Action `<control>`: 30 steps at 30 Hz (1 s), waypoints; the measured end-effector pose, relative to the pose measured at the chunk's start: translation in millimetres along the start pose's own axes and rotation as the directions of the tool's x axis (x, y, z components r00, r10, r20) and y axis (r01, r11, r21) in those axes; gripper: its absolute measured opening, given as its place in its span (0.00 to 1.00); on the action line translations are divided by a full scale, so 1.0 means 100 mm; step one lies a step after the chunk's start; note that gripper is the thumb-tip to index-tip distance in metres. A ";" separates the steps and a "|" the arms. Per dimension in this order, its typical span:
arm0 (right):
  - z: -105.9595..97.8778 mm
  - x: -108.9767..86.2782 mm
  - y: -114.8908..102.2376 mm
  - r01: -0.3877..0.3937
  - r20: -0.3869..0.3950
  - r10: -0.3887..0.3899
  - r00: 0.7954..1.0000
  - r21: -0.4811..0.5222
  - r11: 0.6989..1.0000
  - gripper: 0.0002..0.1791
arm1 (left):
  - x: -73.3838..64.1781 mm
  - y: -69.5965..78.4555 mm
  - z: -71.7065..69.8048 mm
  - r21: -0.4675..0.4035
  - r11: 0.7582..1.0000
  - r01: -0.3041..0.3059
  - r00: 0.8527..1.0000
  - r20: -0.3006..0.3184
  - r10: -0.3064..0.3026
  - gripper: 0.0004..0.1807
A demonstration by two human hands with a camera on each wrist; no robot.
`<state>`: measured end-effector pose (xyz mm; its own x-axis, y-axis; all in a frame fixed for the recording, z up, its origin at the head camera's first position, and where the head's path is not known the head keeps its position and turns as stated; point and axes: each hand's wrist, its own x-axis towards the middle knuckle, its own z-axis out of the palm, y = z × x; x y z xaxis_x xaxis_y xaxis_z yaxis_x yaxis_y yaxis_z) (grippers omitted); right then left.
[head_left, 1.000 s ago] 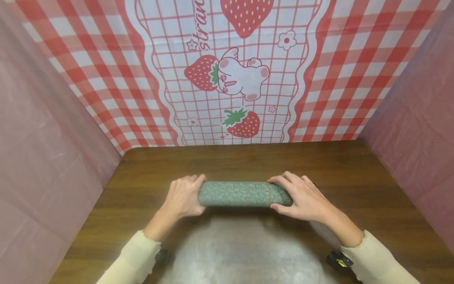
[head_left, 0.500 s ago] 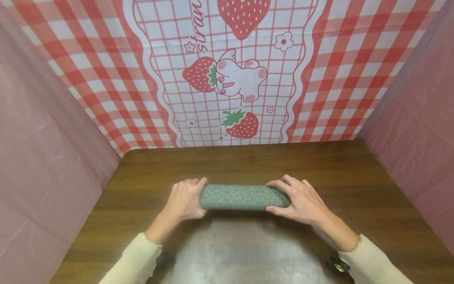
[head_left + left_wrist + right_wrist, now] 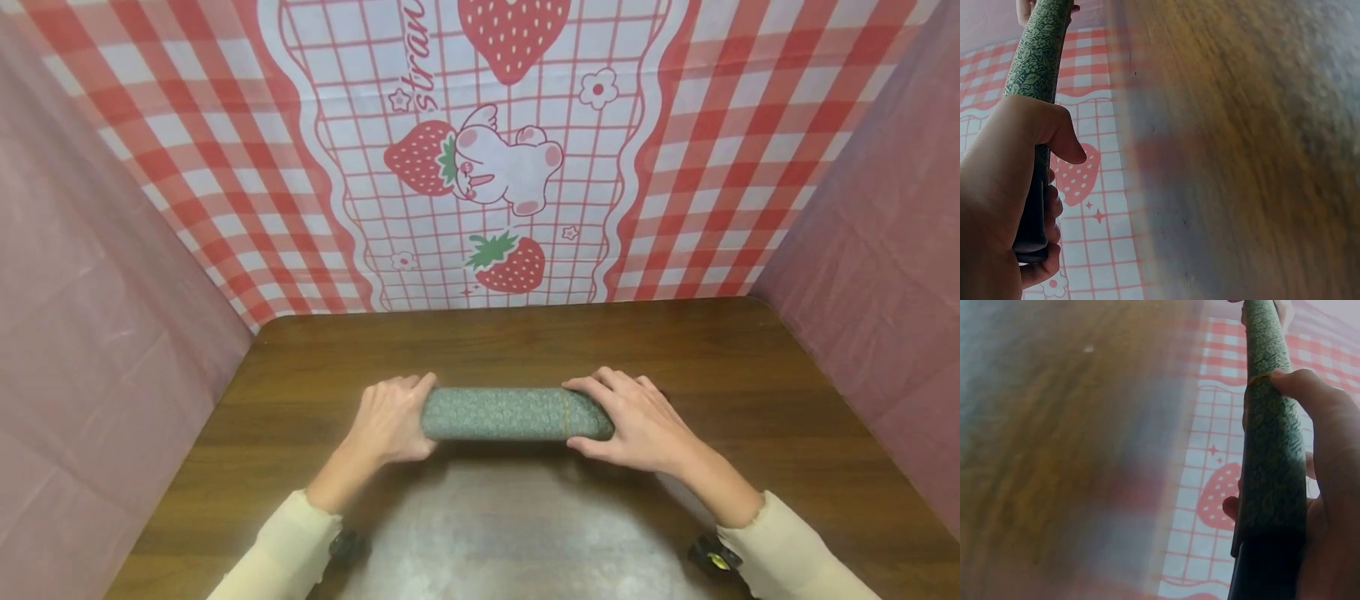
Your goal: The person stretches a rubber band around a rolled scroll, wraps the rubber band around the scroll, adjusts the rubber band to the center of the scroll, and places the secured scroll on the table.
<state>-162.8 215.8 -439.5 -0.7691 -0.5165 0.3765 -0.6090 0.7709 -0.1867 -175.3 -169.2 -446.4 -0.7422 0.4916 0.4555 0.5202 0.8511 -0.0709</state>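
A long green roll-like object [image 3: 495, 414] with a leafy floral pattern lies crosswise between my two hands, raised over the table. My left hand [image 3: 392, 421] grips its left end, thumb on the near side. My right hand [image 3: 641, 423] holds the right end, fingers over the far side and thumb on the near side. Close to the right thumb, a thin yellowish line crosses the patterned roll [image 3: 1272, 444]. In both wrist views its ends look black; the left wrist view shows fingers curled around the black end [image 3: 1032, 219]. Its exact kind cannot be told.
Beneath is a brown wooden table [image 3: 495, 342] with a bright glare patch at the near side. A red-and-white strawberry-print cloth [image 3: 517, 108] hangs behind it. Pink drapes [image 3: 90, 292] stand at both sides. Dark wrist devices [image 3: 716, 554] sit by the cream sleeves [image 3: 285, 542].
The roll dips slightly in the head view, then rises a little, its yellowish line shifting faintly. Both hands keep their hold throughout. The head view has shifted marginally.
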 end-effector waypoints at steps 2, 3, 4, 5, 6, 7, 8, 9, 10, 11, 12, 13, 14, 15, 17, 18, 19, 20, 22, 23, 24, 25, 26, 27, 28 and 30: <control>0.00 0.02 0.00 0.014 -0.007 -0.014 1.000 0.007 1.000 0.40 | 0.00 0.00 0.01 0.002 1.000 0.003 1.000 0.005 -0.003 0.35; 0.00 0.02 -0.01 0.018 -0.007 -0.018 1.000 0.009 1.000 0.40 | 0.00 0.00 0.01 0.002 1.000 0.004 1.000 0.007 -0.004 0.34; 0.00 0.03 -0.01 0.020 -0.008 -0.020 1.000 0.011 1.000 0.40 | 0.00 0.00 0.01 0.002 1.000 0.005 1.000 0.010 -0.005 0.34; 0.00 0.03 -0.02 0.021 -0.009 -0.021 1.000 0.010 1.000 0.40 | 0.00 0.00 0.01 0.002 1.000 0.005 1.000 0.013 -0.005 0.34; 0.00 0.03 -0.03 0.019 -0.011 -0.019 1.000 0.008 1.000 0.40 | 0.00 0.00 0.01 0.002 1.000 0.004 1.000 0.014 -0.004 0.35; 0.00 0.03 -0.03 0.016 -0.016 -0.016 1.000 0.005 1.000 0.40 | 0.01 0.00 0.01 0.001 1.000 0.003 1.000 0.012 -0.003 0.35; 0.00 0.03 -0.04 0.012 -0.020 -0.012 1.000 0.001 1.000 0.40 | 0.01 0.00 0.01 -0.001 1.000 0.003 1.000 0.009 -0.003 0.35; 0.00 0.03 -0.04 0.010 -0.023 -0.010 1.000 -0.003 1.000 0.40 | 0.01 0.00 0.01 -0.001 1.000 0.002 1.000 0.007 -0.002 0.35; 0.00 0.03 -0.05 0.008 -0.026 -0.008 1.000 -0.007 1.000 0.40 | 0.01 0.00 0.01 -0.002 1.000 0.002 1.000 0.004 -0.002 0.35; 0.00 0.04 -0.05 0.007 -0.028 -0.007 1.000 -0.011 1.000 0.40 | 0.01 0.00 0.01 -0.001 1.000 0.001 1.000 0.002 -0.001 0.34; 0.00 0.04 -0.06 0.006 -0.029 -0.007 1.000 -0.015 1.000 0.40 | 0.01 0.00 0.01 0.000 1.000 0.002 1.000 0.000 -0.002 0.34; 0.00 0.04 -0.06 0.005 -0.029 -0.005 1.000 -0.018 1.000 0.40 | 0.01 0.00 0.01 -0.001 1.000 0.004 1.000 -0.001 -0.004 0.34; 0.00 0.04 -0.06 0.002 -0.027 -0.003 1.000 -0.019 1.000 0.40 | 0.01 0.00 0.01 -0.002 1.000 0.005 1.000 -0.001 -0.005 0.34; 0.01 0.05 -0.06 0.000 -0.026 0.000 1.000 -0.020 1.000 0.40 | 0.01 0.00 0.01 -0.001 1.000 0.006 1.000 0.000 -0.006 0.34; 0.01 0.05 -0.07 -0.006 -0.024 0.006 1.000 -0.023 1.000 0.40 | 0.00 0.00 0.01 -0.003 1.000 0.008 1.000 0.004 -0.008 0.34; 0.01 0.05 -0.07 -0.009 -0.024 0.008 1.000 -0.025 1.000 0.40 | 0.00 0.00 0.01 -0.005 1.000 0.008 1.000 0.005 -0.008 0.34; 0.02 0.06 -0.07 -0.013 -0.024 0.013 1.000 -0.026 1.000 0.40 | 0.00 0.00 0.02 -0.006 1.000 0.008 1.000 0.006 -0.008 0.34; 0.02 0.06 -0.07 -0.015 -0.023 0.014 1.000 -0.027 1.000 0.40 | 0.00 0.00 0.02 -0.007 1.000 0.008 1.000 0.006 -0.008 0.34; 0.03 0.06 -0.07 -0.015 -0.025 0.014 1.000 -0.029 0.999 0.41 | 0.00 0.00 0.02 -0.007 1.000 0.008 1.000 0.005 -0.008 0.34; 0.03 0.06 -0.07 -0.013 -0.026 0.013 1.000 -0.033 0.999 0.41 | 0.00 0.00 0.02 -0.006 1.000 0.009 1.000 0.006 -0.009 0.34; 0.03 0.06 -0.07 -0.014 -0.024 0.014 1.000 -0.036 0.999 0.41 | -0.01 0.00 0.02 -0.008 1.000 0.011 1.000 0.005 -0.011 0.34; 0.03 0.07 -0.07 -0.016 -0.019 0.015 1.000 -0.043 0.999 0.42 | -0.01 0.00 0.02 -0.011 1.000 0.013 1.000 0.004 -0.013 0.34; 0.02 0.07 -0.07 -0.020 -0.013 0.019 1.000 -0.052 0.998 0.43 | -0.01 0.00 0.02 -0.015 1.000 0.016 1.000 0.004 -0.016 0.34; 0.01 0.08 -0.07 -0.023 -0.009 0.023 1.000 -0.060 0.998 0.43 | -0.01 -0.01 0.01 -0.019 1.000 0.021 1.000 0.005 -0.021 0.34; 0.01 0.09 -0.07 -0.026 -0.003 0.026 1.000 -0.064 0.998 0.43 | -0.01 -0.01 0.01 -0.024 0.999 0.026 1.000 0.007 -0.026 0.34; 0.00 0.11 -0.07 -0.030 0.013 0.031 0.999 -0.066 0.997 0.44 | -0.01 -0.01 0.01 -0.035 0.999 0.036 0.999 0.014 -0.035 0.35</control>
<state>-166.8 204.9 -433.8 -0.7898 -0.4972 0.3590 -0.5717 0.8088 -0.1375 -175.6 -170.4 -447.6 -0.7659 0.4636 0.4454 0.5077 0.8612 -0.0234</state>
